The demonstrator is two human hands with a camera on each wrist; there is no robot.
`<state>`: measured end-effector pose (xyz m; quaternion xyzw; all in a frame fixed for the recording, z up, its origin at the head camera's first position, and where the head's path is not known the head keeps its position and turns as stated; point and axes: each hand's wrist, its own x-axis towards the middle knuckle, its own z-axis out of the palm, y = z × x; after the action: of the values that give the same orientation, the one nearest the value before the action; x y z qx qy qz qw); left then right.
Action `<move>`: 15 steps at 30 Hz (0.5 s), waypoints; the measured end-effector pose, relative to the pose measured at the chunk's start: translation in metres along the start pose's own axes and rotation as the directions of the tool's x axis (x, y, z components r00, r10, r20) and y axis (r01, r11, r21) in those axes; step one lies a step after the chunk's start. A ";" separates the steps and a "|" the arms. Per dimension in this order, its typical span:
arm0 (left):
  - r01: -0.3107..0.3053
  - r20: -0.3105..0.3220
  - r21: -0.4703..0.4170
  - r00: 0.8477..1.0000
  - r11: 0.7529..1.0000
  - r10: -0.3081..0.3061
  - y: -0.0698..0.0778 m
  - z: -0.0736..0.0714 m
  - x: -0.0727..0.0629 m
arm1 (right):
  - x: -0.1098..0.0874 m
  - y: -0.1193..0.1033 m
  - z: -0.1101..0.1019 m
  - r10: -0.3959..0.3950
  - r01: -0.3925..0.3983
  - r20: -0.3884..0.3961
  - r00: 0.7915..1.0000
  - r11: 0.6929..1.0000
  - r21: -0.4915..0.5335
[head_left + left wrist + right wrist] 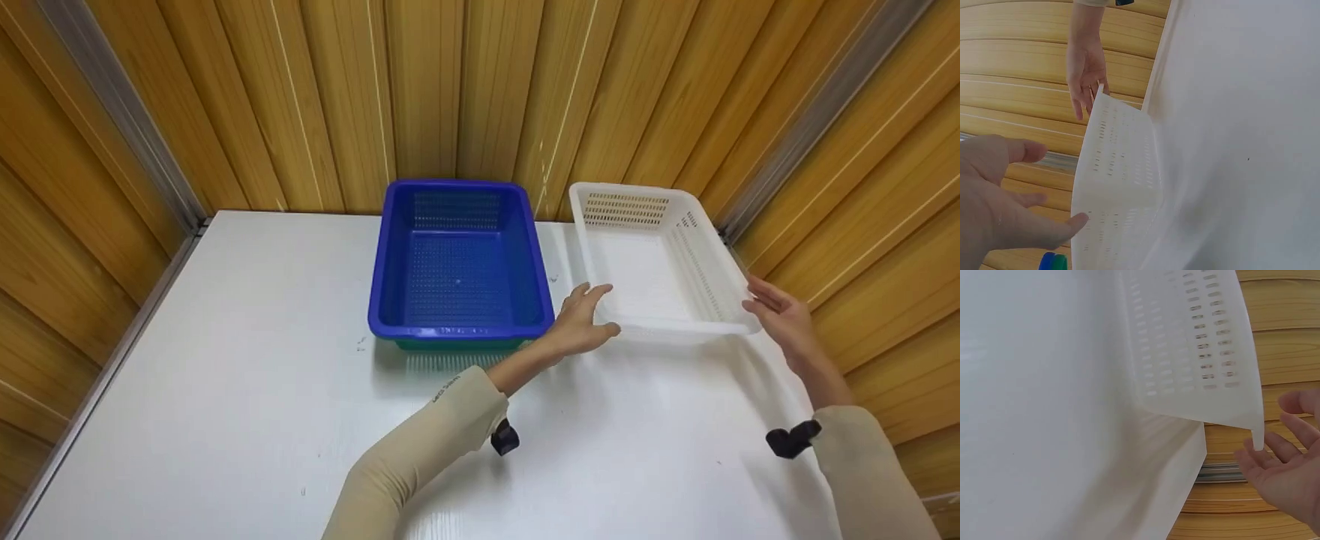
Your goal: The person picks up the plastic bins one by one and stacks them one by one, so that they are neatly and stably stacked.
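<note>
A white plastic basket (637, 262) with slotted walls stands at the back right of the white table. My left hand (581, 322) is at its near left corner, thumb and fingers spread around the rim. In the left wrist view one fingertip of the left hand (1010, 208) overlaps the basket's slotted wall (1112, 169). My right hand (784, 319) is at the basket's right side, fingers loosely extended beside the rim. The right wrist view has the right hand's fingers (1252, 464) just under the rim's corner, the palm turned up.
Left of the white basket stands a blue basket (459, 281), nested over a green one (457, 345). Wood-patterned panels (487, 97) close in the white table (247, 420) at the back and both sides, with metal strips (120, 105) in the corners.
</note>
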<state>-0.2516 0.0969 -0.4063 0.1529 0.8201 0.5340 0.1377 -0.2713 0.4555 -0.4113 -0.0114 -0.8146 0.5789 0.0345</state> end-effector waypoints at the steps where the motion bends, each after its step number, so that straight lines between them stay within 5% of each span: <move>1: 0.017 -0.020 -0.005 1.000 1.000 -0.017 -0.002 0.003 0.001 | 0.000 0.004 0.001 0.004 -0.005 -0.005 1.000 0.998 -0.066; 4: 0.053 -0.055 -0.020 0.997 0.998 -0.054 -0.008 0.012 0.003 | -0.002 0.015 0.004 0.047 -0.047 -0.003 0.999 0.976 -0.212; 15: 0.076 -0.089 -0.141 0.992 0.987 -0.089 -0.026 0.029 0.013 | 0.001 0.029 0.005 0.103 -0.104 0.205 0.973 0.995 -0.004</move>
<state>-0.2545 0.1161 -0.4425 0.0836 0.7926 0.5897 0.1308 -0.2728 0.4606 -0.4399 0.0061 -0.8102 0.5806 -0.0799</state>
